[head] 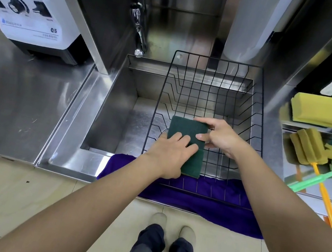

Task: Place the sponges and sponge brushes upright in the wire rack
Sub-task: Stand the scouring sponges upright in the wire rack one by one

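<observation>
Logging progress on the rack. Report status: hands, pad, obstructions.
Left hand and right hand both gripping green scouring pad, at front of wire rack. Rack otherwise empty. Sponges and brushes waiting on right counter. Nothing obstructing.

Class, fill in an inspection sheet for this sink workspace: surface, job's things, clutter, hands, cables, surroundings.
Surface: steel counter around a sink; purple cloth draped over the front edge.
Job's things: black wire rack sits over the sink; green pad held at its front; yellow sponges and sponge brushes wait on the right counter.
Clutter: white blender base at left.
Hands: left hand and right hand both grip the pad.
Cables: nothing seen.
Surroundings: tap behind the sink, tiled floor, the person's shoes.
</observation>
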A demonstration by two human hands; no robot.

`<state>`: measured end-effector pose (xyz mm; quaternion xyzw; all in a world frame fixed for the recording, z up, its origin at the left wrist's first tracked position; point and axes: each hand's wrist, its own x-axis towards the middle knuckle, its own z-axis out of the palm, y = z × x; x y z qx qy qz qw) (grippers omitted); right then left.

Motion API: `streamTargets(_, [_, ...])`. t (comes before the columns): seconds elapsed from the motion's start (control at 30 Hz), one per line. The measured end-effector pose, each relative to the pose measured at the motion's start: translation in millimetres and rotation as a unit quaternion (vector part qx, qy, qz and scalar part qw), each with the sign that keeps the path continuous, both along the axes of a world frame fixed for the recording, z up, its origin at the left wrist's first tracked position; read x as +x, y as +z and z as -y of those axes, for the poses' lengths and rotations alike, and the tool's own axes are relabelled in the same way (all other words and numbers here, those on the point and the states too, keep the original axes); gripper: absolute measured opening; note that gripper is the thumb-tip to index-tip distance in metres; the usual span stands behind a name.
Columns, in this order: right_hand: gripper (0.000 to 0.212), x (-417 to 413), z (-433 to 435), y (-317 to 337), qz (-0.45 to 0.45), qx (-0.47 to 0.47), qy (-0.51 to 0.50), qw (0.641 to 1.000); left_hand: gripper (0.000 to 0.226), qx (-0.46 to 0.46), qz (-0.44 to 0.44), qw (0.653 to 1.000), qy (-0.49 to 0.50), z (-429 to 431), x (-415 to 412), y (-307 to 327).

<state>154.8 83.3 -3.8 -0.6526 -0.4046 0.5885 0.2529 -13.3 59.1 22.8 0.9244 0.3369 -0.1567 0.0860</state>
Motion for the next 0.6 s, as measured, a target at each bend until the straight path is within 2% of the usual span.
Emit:
streamTargets(0.17, [0.057,-2,6,1,0.097,0.042,0.034,0.994,0.049,-0.015,-0.020,1.000,0.013,0,6,10])
streamTargets(0.27, [0.060,1,13,4,0.158,0.066,0.018,0.985,0.045,0.018,-0.010,1.000,0.023,10,24,19])
streamTargets(0.43, [0.026,25,24,25,0.182,0.157,-0.066,0.968,0.051,0.001,0.127,0.992,0.027,41,63,22])
streamTargets(0.6, [0.020,63,44,41,0.161,0.217,-0.193,0.943,0.066,0.016,0.155,0.988,0.010,74,84,2])
